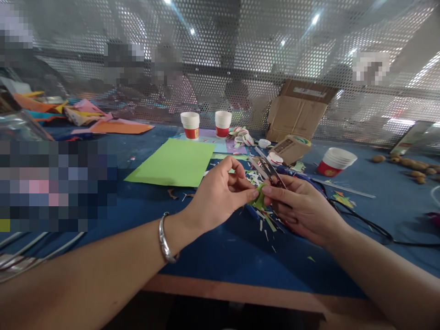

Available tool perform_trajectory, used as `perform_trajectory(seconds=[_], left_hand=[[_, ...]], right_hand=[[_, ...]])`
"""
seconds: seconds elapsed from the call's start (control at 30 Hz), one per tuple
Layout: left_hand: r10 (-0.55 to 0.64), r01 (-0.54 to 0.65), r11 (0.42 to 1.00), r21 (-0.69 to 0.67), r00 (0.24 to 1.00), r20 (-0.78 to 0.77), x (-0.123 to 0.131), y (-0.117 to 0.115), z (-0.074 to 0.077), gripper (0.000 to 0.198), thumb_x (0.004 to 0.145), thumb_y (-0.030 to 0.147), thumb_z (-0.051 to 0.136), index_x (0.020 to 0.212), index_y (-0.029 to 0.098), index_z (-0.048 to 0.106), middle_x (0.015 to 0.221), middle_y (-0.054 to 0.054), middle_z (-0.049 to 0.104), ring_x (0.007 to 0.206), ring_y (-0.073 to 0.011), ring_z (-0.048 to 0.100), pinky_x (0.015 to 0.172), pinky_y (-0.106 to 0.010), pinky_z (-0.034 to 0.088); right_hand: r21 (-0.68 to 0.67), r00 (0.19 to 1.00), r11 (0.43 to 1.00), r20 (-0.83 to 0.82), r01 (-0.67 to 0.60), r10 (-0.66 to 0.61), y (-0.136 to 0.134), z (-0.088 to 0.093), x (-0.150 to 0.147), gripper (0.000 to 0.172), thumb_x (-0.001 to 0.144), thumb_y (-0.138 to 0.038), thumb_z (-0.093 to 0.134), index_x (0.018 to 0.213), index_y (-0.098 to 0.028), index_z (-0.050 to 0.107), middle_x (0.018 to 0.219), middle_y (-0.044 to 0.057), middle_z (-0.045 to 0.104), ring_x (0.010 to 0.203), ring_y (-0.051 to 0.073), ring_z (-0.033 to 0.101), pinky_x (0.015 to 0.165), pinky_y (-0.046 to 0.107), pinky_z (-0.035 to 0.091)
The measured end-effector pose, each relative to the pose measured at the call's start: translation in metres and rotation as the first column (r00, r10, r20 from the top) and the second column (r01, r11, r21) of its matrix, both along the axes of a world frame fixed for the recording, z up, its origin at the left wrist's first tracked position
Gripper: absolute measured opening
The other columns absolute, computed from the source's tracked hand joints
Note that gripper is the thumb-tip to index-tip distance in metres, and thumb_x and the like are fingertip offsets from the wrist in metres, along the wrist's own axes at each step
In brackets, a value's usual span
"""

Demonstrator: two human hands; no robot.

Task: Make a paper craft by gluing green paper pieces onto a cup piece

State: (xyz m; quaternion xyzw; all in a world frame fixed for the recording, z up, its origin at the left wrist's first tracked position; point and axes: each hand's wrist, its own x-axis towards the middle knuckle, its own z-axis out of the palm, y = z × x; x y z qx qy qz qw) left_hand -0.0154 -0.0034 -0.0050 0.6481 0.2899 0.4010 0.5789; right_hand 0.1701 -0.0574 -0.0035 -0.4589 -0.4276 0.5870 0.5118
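Both hands meet above the blue table (233, 256), each pinching a small piece of green paper (260, 198). My left hand (220, 195) has thumb and fingertips closed on its left side; a silver bangle is on that wrist. My right hand (302, 201) grips the paper's right side between thumb and finger. Scissors (270, 168) are also in my right hand, blades pointing up and away; their handles are mostly hidden by the fingers. Paper scraps (270, 222) lie scattered below the hands. A large green paper sheet (175, 162) rests flat beyond my left hand.
Stacked paper cups stand at the back, a left stack (190, 126) and a middle stack (223, 123), with another stack (336, 161) at right. A cardboard box (297, 112) leans against the perforated metal panel (213, 55). A black cable (374, 229) crosses the right side.
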Motion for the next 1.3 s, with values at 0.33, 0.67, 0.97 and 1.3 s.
perform_trajectory(seconds=[0.33, 0.67, 0.97, 1.3], left_hand=[[-0.009, 0.012, 0.999, 0.049, 0.997, -0.072, -0.003, 0.004, -0.001, 0.031, 0.080, 0.019, 0.074, 0.098, 0.022, 0.049, 0.076, 0.000, 0.070, 0.071, -0.0156, 0.068, 0.066, -0.029, 0.052], [-0.054, 0.065, 0.975, -0.213, 0.997, 0.057, -0.003, -0.004, 0.010, 0.045, 0.076, 0.017, 0.080, 0.112, 0.019, 0.053, 0.071, 0.001, 0.069, 0.068, -0.0134, 0.067, 0.071, -0.027, 0.052], [-0.096, 0.152, 0.894, -0.421, 0.984, 0.152, -0.002, -0.005, 0.006, 0.044, 0.076, 0.016, 0.083, 0.108, 0.019, 0.053, 0.072, 0.002, 0.067, 0.066, -0.0116, 0.064, 0.067, -0.025, 0.048], [-0.172, 0.274, 0.775, -0.569, 0.959, 0.227, -0.003, -0.020, 0.003, 0.025, 0.083, 0.030, 0.079, 0.081, 0.016, 0.058, 0.085, 0.000, 0.062, 0.085, -0.0138, 0.064, 0.089, -0.031, 0.051]], right_hand=[[0.201, 0.969, 0.979, 0.243, -0.014, -0.036, 0.002, -0.004, -0.001, 0.020, 0.071, -0.025, 0.088, 0.078, -0.016, 0.071, 0.068, -0.003, 0.063, 0.063, 0.009, 0.055, 0.057, 0.019, 0.042], [0.234, 0.949, 0.972, 0.306, -0.001, -0.073, -0.002, 0.002, -0.005, 0.024, 0.069, -0.028, 0.090, 0.075, -0.019, 0.069, 0.069, -0.003, 0.062, 0.061, 0.010, 0.054, 0.058, 0.022, 0.045], [0.177, 0.977, 0.984, 0.214, -0.021, -0.017, -0.007, 0.002, -0.004, 0.025, 0.069, -0.032, 0.090, 0.083, -0.020, 0.072, 0.076, -0.001, 0.066, 0.068, 0.013, 0.060, 0.063, 0.023, 0.048], [0.126, 0.985, 0.992, 0.175, -0.018, -0.005, -0.007, 0.001, -0.001, 0.021, 0.072, -0.029, 0.089, 0.078, -0.021, 0.071, 0.072, -0.002, 0.064, 0.065, 0.012, 0.057, 0.062, 0.024, 0.048]])
